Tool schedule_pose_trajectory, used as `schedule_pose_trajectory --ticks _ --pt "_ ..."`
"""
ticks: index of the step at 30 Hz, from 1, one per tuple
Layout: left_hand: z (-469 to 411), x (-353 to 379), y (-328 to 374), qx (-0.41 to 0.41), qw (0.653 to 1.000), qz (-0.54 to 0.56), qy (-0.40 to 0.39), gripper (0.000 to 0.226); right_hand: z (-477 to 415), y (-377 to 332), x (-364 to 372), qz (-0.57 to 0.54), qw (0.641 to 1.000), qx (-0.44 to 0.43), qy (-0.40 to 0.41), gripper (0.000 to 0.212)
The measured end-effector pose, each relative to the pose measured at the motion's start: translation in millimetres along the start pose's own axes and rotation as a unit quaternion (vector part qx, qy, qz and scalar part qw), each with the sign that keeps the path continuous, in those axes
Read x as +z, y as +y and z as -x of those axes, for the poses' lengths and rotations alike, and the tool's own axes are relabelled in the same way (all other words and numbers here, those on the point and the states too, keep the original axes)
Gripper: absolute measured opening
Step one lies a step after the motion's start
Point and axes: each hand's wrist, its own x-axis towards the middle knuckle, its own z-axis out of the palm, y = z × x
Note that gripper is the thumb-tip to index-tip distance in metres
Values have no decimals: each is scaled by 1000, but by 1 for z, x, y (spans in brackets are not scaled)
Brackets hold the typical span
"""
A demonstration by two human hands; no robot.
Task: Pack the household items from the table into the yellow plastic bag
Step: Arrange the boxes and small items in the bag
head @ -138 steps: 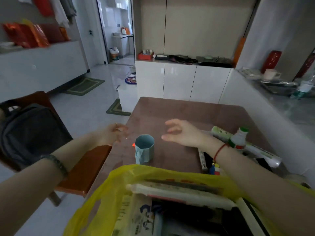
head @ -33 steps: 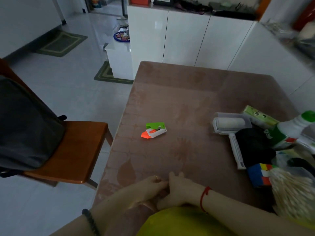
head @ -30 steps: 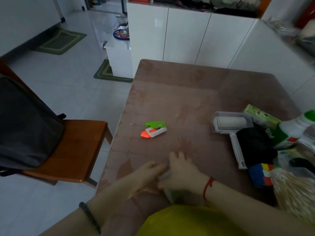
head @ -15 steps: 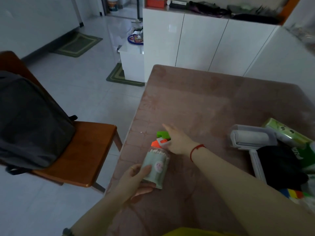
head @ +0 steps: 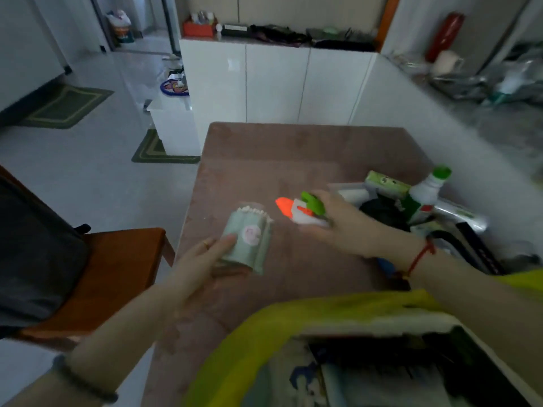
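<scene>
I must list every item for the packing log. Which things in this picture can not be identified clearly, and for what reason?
All in the head view:
- Contents of the yellow plastic bag: cut off by the bottom edge and blurred.
- Small blue object: hidden behind the right forearm.
- Black item: mostly hidden by the right hand; type unclear.
- Sticker on the pale green container in the left hand: blurred.
- Counter clutter: motion-blurred.

This is a home, in a dining spot beside a kitchen. Glossy white cabinets [head: 276,83] run along the far wall, their top cluttered with small household things. A grey counter [head: 499,118] at right holds a mug and dishes. Green doormats [head: 66,105] lie on the pale tiled floor, and a wooden chair [head: 117,271] carrying a dark backpack [head: 32,259] stands beside the brown surface [head: 293,154].
</scene>
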Motion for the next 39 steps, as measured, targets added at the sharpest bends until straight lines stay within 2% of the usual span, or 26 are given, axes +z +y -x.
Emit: schedule_pose_trajectory --ticks 2,3,5,7,11,15,16,21,24,28,29,33,39 --pt "17 19 18 31 998 -27 -44 48 52 -9 -38 -14 999 -4 45 56" --pt "26 29 25 43 996 -37 -65 46 80 -14 -55 -21 999 1 48 49" --pt "49 48 37 70 992 -29 -105 28 129 -18 -78 -63 997 16 41 44" --pt "74 66 46 87 986 -27 -138 24 171 -16 -89 -106 994 30 25 47" --pt "121 94 46 103 974 -86 -184 46 229 -5 -80 -98 989 64 -86 50" --pt "151 120 23 81 961 -151 -218 64 245 14 -30 1 985 85 -149 55" --pt "155 126 14 69 959 -169 -216 62 245 18 -15 15 984 93 -149 56" --pt "153 154 -41 42 946 -286 -149 21 260 44 25 39 985 104 -129 52" --pt "144 154 -71 16 934 -343 -96 23 283 55 14 88 985 77 -128 68" --pt "146 160 -93 -11 915 -398 -60 25 302 58 -4 71 988 64 -119 72" --pt "149 164 -93 3 895 -443 -54 24 305 56 -9 63 989 61 -115 70" --pt "164 177 -89 81 762 -643 -11 37 314 48 -26 30 995 48 -87 58" --pt "162 176 -96 77 685 -725 -22 40 310 50 -38 -5 997 40 -69 48"
